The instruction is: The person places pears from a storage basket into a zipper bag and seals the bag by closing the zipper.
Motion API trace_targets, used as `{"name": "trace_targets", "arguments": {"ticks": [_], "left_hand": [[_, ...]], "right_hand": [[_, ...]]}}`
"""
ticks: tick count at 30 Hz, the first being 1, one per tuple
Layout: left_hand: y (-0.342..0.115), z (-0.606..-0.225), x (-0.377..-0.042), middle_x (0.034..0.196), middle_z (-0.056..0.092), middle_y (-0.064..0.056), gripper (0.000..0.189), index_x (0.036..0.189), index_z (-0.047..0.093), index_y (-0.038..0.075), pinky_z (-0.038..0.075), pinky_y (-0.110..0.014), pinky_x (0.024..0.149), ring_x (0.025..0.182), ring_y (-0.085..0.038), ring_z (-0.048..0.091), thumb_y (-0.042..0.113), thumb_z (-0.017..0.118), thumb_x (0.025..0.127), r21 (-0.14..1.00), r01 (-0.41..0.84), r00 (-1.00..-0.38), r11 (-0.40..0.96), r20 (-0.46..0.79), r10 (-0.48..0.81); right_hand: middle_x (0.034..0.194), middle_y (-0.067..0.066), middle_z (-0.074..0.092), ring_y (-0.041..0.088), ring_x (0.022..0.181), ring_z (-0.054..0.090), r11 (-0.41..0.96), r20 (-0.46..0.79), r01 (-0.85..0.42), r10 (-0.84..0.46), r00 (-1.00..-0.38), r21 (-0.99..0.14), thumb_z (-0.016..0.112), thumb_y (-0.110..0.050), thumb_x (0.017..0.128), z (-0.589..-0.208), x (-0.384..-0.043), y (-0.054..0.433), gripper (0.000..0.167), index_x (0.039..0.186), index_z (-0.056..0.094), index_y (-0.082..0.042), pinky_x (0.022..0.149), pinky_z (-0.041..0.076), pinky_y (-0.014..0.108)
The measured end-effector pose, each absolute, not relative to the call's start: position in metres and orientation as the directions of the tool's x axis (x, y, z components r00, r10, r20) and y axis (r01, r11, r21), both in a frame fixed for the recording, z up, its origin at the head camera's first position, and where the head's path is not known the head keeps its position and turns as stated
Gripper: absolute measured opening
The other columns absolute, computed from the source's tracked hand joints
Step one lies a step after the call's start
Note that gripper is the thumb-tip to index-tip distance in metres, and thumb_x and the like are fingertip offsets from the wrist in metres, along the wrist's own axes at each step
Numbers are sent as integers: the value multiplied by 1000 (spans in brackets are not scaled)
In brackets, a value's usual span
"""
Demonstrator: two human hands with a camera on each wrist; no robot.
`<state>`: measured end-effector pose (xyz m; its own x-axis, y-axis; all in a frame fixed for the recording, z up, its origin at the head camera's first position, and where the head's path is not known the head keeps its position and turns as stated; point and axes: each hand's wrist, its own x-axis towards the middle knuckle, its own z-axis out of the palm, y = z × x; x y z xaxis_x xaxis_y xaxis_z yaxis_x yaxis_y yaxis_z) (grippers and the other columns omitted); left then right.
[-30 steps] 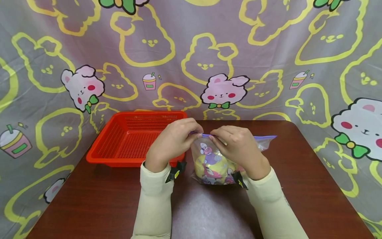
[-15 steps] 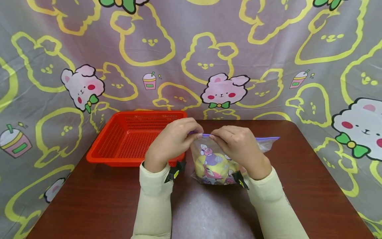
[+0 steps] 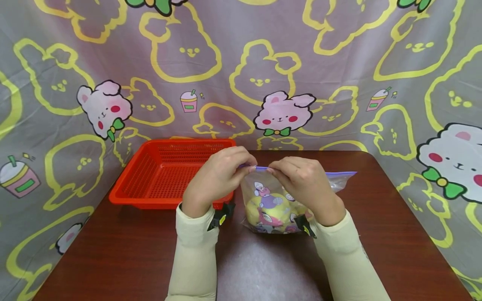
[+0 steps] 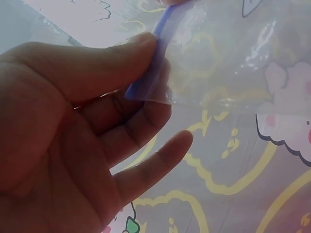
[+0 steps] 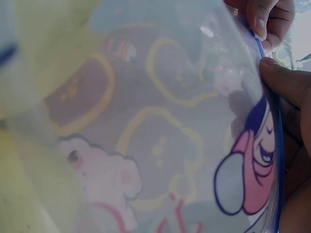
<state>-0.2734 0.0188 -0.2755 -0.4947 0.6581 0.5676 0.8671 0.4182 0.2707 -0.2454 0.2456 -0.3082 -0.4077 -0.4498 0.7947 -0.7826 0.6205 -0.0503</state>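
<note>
A clear zip-top bag (image 3: 269, 205) printed with cartoon figures stands on the table, with yellow contents showing through its lower part. Along its top runs a purple-blue zip strip (image 4: 154, 65). My left hand (image 3: 222, 177) pinches the strip's left corner between thumb and fingers; in the left wrist view the little finger sticks out free. Close beside it, my right hand (image 3: 303, 179) pinches the strip between thumb and forefinger. The rest of the strip trails out to the right past that hand. In the right wrist view the see-through film (image 5: 160, 116) fills most of the picture.
A red perforated plastic basket (image 3: 169, 179) sits at the back left, partly behind the left hand. The dark red-brown table (image 3: 388, 234) ends against a cartoon-printed curtain (image 3: 211, 50) at the back and sides. A pale glare patch lies between the forearms.
My right hand has shifted slightly to the right along the zip strip, and the bag's right end has moved outward a little. The left hand keeps its hold almost unmoved.
</note>
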Motion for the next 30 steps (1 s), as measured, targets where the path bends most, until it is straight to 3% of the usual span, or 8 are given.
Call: {"name": "trace_targets", "arguments": {"ticks": [18,30], "left_hand": [[17,-275,-274,86,62,4,9,93,70,9,47,-25,77,81,-11,54,8,75,85,279,866,-497,415,580,646],[15,-275,-274,86,62,4,9,93,70,9,47,-25,76,81,-10,53,8,75,85,283,860,-506,424,575,643]], "right_hand": [[75,3,68,15,62,62,614,810,-789,-446,-381,-33,82,-10,78,-308,-247,248,16,89,72,-3,59,54,34],[76,4,69,16,64,64,623,799,-781,-447,-402,-44,81,-12,79,-307,-246,249,17,90,72,-3,61,55,34]]}}
